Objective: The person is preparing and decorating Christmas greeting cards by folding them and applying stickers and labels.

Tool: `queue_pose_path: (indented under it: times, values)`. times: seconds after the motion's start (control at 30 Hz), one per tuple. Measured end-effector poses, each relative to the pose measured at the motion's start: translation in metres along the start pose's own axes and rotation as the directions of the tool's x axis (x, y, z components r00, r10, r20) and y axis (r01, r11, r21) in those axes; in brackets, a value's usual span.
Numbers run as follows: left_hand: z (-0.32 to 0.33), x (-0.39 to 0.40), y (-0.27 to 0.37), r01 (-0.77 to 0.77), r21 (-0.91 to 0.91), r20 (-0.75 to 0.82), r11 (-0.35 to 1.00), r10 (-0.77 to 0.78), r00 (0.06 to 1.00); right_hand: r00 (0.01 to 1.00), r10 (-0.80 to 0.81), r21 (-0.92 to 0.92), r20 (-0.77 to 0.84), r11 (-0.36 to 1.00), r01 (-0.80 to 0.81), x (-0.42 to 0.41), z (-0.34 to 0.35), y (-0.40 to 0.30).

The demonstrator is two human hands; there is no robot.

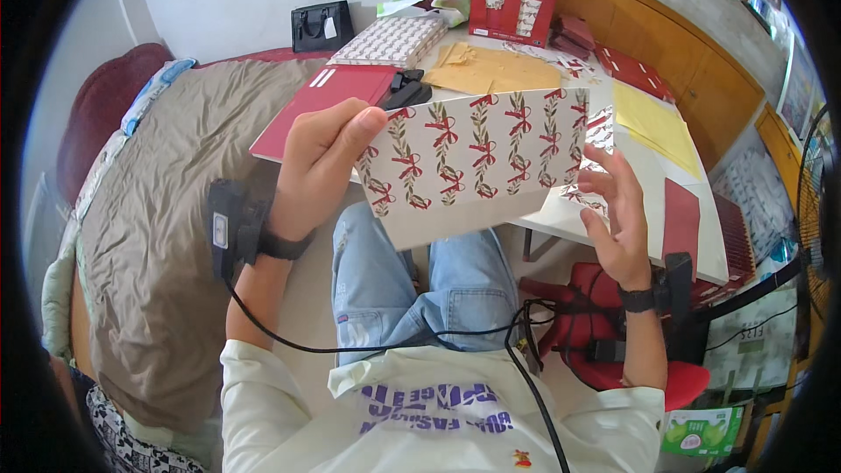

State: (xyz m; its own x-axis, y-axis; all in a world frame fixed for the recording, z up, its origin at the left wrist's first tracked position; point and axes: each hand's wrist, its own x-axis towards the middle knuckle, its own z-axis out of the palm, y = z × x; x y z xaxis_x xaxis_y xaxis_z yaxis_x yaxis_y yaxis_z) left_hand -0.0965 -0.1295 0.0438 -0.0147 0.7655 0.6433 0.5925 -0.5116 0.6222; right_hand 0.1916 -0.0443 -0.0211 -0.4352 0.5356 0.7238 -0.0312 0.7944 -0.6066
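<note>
My left hand [315, 164] grips the left end of a white cardboard piece [463, 164], thumb on its near face. Held tilted above my lap, the piece bears rows of green sprigs and red bows, with a plain band along its lower edge. My right hand [617, 223] is beside the right end, fingers apart; whether the fingertips touch the edge is unclear. Behind that end, another patterned piece [600, 128] shows in part over the white table [647, 180].
On the table are a red folder [338, 105], a stack of patterned sheets [391, 41], a brown paper envelope [499, 69], yellow paper [657, 128] and a red display box [514, 0]. Black cables [394, 347] cross my lap. A bed [164, 210] lies left; a fan [815, 210] stands right.
</note>
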Motion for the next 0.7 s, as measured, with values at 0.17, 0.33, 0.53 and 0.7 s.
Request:
queue_pose_path:
  times: [0.17, 0.33, 0.53, 0.7]
  values:
    - [0.007, 0.001, -0.007, 0.198, -0.263, -0.022, 0.944, -0.211, 0.977, 0.975, -0.196, -0.244, 0.106, 0.945, 0.216, 0.008, -0.01, 0.0]
    - [0.007, 0.001, -0.011, 0.244, -0.505, 0.033, 0.828, -0.264, 0.964, 0.927, -0.341, -0.422, 0.159, 0.825, 0.376, 0.015, -0.012, -0.01]
    - [0.012, 0.004, 0.001, 0.356, -0.504, 0.114, 0.787, -0.348, 0.93, 0.91, -0.37, -0.36, 0.187, 0.836, 0.414, 0.012, -0.011, -0.018]
    - [0.025, 0.005, -0.002, 0.136, -0.537, -0.078, 0.833, -0.21, 0.975, 0.937, -0.348, -0.301, 0.037, 0.89, 0.343, 0.013, -0.006, -0.019]
